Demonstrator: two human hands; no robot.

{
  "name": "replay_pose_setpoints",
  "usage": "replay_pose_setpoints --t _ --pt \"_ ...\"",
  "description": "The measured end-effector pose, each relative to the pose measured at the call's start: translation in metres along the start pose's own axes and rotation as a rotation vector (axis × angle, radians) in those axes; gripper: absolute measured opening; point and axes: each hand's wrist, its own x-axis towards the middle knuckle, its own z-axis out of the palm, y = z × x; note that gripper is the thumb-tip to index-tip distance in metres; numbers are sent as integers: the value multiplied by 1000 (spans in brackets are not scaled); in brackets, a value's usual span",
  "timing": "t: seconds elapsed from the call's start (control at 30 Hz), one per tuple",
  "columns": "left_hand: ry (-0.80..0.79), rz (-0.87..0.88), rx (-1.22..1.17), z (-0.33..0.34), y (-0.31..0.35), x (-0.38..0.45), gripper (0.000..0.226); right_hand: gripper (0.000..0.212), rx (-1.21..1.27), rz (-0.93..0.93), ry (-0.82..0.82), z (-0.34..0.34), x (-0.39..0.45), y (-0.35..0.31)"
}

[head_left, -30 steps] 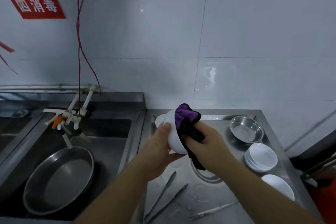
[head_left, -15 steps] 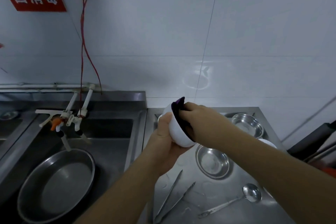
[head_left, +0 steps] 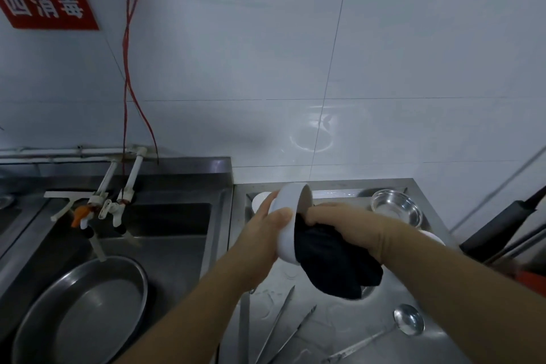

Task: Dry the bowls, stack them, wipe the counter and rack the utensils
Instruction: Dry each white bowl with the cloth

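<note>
While white glazed tiles fill most of what we see, the biggest thing below them is the brushed steel sink on our left, with a wide, shallow round steel pan lying in its basin under two white plastic taps. To the right, the steel counter looks wet and streaked. Above it we hold a smooth white ceramic bowl tipped on its side, mouth toward the right. Our left hand curls round its outer wall, thumb on the rim. Our right hand clutches a dark, soft, crumpled cloth against the bowl's mouth; the cloth hangs down in folds and hides part of a steel bowl beneath it. A red sign with white characters is stuck on the wall, and thin red cords dangle beside it. Behind our right wrist sits a small shiny steel bowl. Long steel tongs lie slantwise on the counter near the front, and a round-cupped steel ladle lies just right of them. Another white bowl peeks out behind our left hand.
</note>
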Motion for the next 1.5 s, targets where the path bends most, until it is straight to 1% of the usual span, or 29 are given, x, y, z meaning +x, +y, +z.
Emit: replay_pose_setpoints --t 0.03,0.07,0.17,0.27,0.33,0.37,0.43,0.47,0.53,0.6,0.63,0.67,0.73,0.77,0.8,0.87,0.93,0.97,1.03,1.1,1.17,1.2,1.23,1.3,1.33,1.37,1.43,1.47,1.5 --pt "-40 11 -2 1 -2 -2 94 25 121 -7 -14 3 -2 5" --pt "-82 15 -1 3 -5 -4 96 26 250 -15 -16 6 -4 10" --pt "-179 39 -37 9 -9 -9 103 42 581 -44 11 16 -5 23" --pt "-108 49 -125 13 -7 -13 90 40 739 -80 87 28 -2 28" --pt "-54 12 -171 14 -10 -12 80 35 759 -99 197 35 3 29" --pt "-34 -13 -181 16 -13 -12 79 30 731 -115 267 38 4 28" --pt "2 -61 -186 17 -17 -13 83 17 572 -174 430 41 9 25" --pt "21 -78 -186 19 -18 -13 84 17 414 -207 514 41 12 25" --pt "53 -79 -178 19 -17 -15 83 18 -25 -287 671 40 16 25" --pt "96 -73 -148 19 -15 -17 86 22 -475 -374 726 35 18 28" --pt "122 -81 -134 20 -14 -18 89 25 -670 -403 694 32 18 30" --pt "143 -97 -128 20 -15 -18 88 24 -857 -406 624 29 19 30" --pt "156 -147 -135 22 -17 -19 77 12 -1167 -340 461 23 20 28" --pt "156 -169 -140 23 -18 -20 72 12 -1254 -293 378 21 19 24" --pt "151 -179 -137 23 -18 -20 70 16 -1268 -259 302 17 17 20" --pt "121 -156 -114 23 -17 -20 74 19 -1114 -191 165 7 11 13" --pt "72 -121 -85 23 -15 -21 80 24 -871 -127 58 1 6 12" --pt "47 -110 -81 22 -15 -22 82 30 -702 -85 40 1 1 15" --pt "1 -92 -97 19 -16 -22 79 41 -225 2 41 2 -4 24" --pt "-21 -90 -135 17 -16 -22 78 46 217 62 19 8 -6 32" --pt "-25 -98 -158 18 -16 -21 76 42 479 34 36 18 -5 37" --pt "-13 -105 -169 20 -16 -22 72 31 520 -21 106 24 -2 37" --pt "6 -113 -179 22 -18 -22 69 21 442 -109 234 29 0 36" --pt "39 -116 -181 26 -21 -23 64 22 1 -299 536 34 2 34" --pt "49 -108 -167 27 -23 -24 63 23 -248 -378 618 33 3 35" --pt "62 -101 -152 28 -25 -23 64 22 -481 -422 633 31 5 36" --pt "102 -111 -140 28 -26 -23 67 14 -912 -434 575 26 10 40" --pt "117 -113 -135 28 -27 -23 70 9 -1075 -419 531 23 13 41" --pt "124 -114 -121 27 -28 -22 75 7 -1165 -409 489 20 15 41"
